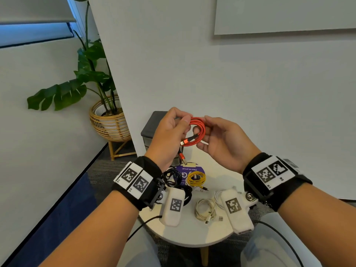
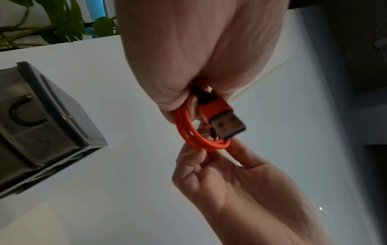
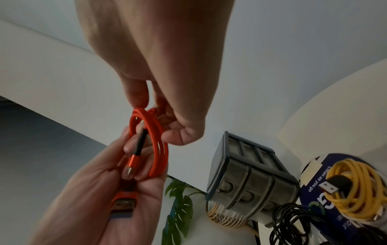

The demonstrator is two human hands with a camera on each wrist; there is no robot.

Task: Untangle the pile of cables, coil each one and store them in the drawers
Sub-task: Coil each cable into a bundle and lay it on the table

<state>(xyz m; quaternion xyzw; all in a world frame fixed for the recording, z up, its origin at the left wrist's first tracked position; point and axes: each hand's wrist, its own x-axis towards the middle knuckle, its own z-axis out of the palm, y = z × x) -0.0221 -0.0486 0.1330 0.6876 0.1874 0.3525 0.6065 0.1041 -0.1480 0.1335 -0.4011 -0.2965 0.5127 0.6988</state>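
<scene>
Orange cable (image 1: 198, 132) coiled, held in air above round table (image 1: 189, 236), between both hands. Left hand (image 1: 169, 135) pinches loops plus plug ends; right hand (image 1: 223, 140) grips opposite side. Risk: loose plug slips, coil springs open before reaching drawers (image 3: 249, 180).

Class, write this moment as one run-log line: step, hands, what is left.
step: coiling red cable | left hand: grips coil | right hand: holds coil | left on table: yellow cable, black cable, white cable
</scene>
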